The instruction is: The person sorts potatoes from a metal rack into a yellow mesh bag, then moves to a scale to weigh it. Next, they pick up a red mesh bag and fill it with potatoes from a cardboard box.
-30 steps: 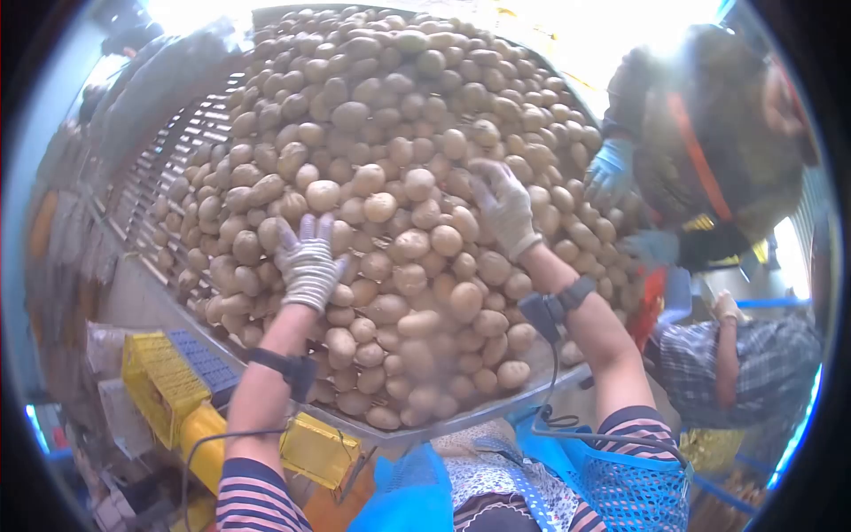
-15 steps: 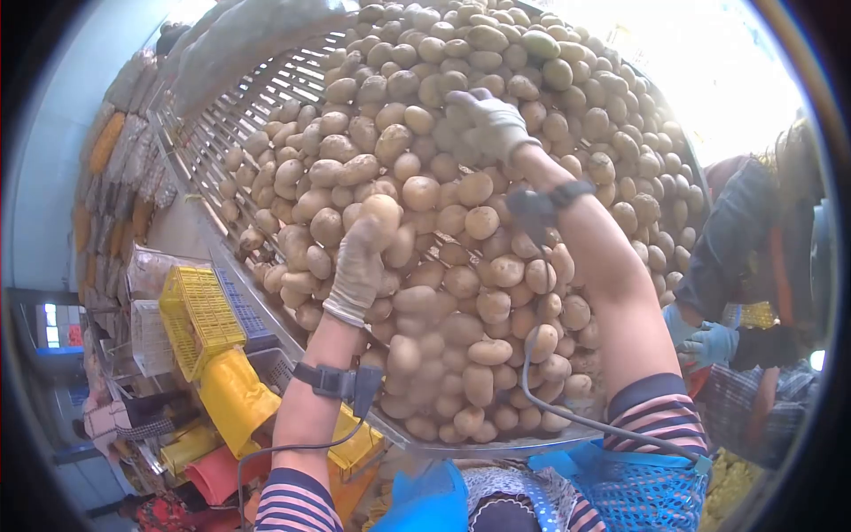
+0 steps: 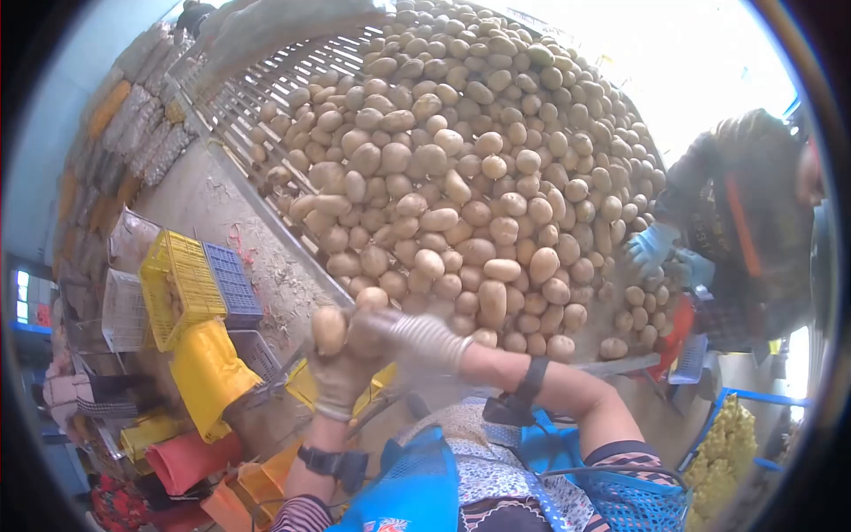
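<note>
Two gloved hands of mine are close together at the near side of the table, in front of my body. With my left hand [image 3: 343, 377] I am holding an upright potato [image 3: 329, 330]; the fingers are closed around its lower part and its top comes out above the glove. A rounder potato [image 3: 370, 300] is just beside it, between my two hands, but I cannot tell which hand carries its weight. My right hand [image 3: 421, 340] reaches across to the left one, with its fingertips at the left hand. It is blurred, so I cannot tell if it is wide, narrow or holding something.

Beyond my hands, the big potato pile [image 3: 496, 230] lies on the slatted table [image 3: 257, 102], whose bare slats show at the far left. The metal edge [image 3: 288, 239] of this table runs diagonally down toward my left hand. On the floor side, left of this edge, stand a yellow crate [image 3: 182, 288] and, touching or very near it, a blue crate [image 3: 232, 279]. Many filled sacks [image 3: 133, 133] are stacked farther back. At the right, a co-worker [image 3: 749, 213] bends over the table's side, with blue gloves [image 3: 651, 248] near the potatoes there.
</note>
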Motion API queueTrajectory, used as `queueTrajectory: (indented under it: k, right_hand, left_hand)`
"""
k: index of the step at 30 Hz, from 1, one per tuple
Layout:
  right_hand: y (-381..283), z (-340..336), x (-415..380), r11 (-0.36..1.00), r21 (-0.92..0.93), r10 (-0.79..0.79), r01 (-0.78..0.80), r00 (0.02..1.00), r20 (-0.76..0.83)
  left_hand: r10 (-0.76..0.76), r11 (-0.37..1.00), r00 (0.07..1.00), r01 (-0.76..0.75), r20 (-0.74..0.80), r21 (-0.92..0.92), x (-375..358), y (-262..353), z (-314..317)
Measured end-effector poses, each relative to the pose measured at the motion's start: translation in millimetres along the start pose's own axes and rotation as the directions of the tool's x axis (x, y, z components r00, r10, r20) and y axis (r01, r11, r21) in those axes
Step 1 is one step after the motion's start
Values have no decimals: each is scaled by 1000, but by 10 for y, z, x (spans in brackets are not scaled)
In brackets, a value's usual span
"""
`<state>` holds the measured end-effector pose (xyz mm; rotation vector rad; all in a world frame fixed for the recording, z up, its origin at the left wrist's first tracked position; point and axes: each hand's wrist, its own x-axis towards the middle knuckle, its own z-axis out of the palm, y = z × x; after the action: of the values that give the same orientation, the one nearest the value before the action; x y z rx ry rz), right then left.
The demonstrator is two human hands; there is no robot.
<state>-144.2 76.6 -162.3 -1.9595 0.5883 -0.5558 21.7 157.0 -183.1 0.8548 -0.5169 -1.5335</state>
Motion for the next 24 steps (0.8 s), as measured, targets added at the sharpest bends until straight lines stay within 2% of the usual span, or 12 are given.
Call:
queueTrajectory:
  k: [2, 3, 4, 5, 6, 7, 8, 9, 10, 14, 20, 24]
  right_hand:
    - [-187, 328, -149, 976, -215, -12, 44, 989, 150]
    - [-214, 482, -178, 978, -181, -78, 98, 990, 118]
    - [-238, 519, -177, 975, -197, -78, 103, 988, 131]
    - [-248, 505, -151, 970, -232, -43, 73, 990, 132]
    - [-234, 478, -112, 964, -261, -9, 42, 992, 125]
    - [-135, 424, -36, 957, -289, 44, -16, 995, 93]
    - [-99, 308, 66, 921, -388, 66, -48, 997, 34]
    - [241, 338, 178, 973, 211, 130, -98, 981, -143]
    - [41, -19, 309, 888, -458, -47, -29, 987, -154]
    - [269, -820, 1100, 442, -893, -249, 87, 968, -29]
    - [1065, -1190, 2187, 472, -877, -59, 92, 996, 73]
    - [1032, -1457, 2125, 453, -864, -40, 220, 973, 227]
  left_hand:
    - [-120, 862, 990, 138, 68, -488, -515, 77, -346]
    - [-19, 938, 997, 46, -81, 343, -741, 43, -632]
    - [164, 344, 980, 48, -110, 938, -920, 3, -913]
    - [175, 354, 979, 39, -108, 935, -1056, -10, -1172]
    - [-112, 917, 937, 226, -330, 330, -1163, -15, -1433]
    - [-461, 812, 852, 294, -246, -505, -1219, -42, -1687]
    - [-458, 813, 855, 293, -244, -503, -1191, -161, -1999]
    - [-286, 957, 836, 275, -468, -94, -1093, -327, -2323]
    - [-27, 902, 808, 274, -589, 334, -975, -403, -2483]
    - [400, 698, 857, -54, -326, 715, 138, 614, -1110]
    - [552, 438, 833, -261, -28, 860, 2423, 1083, -207]
    - [183, 421, 983, -82, 4, 903, 3497, 1065, -78]
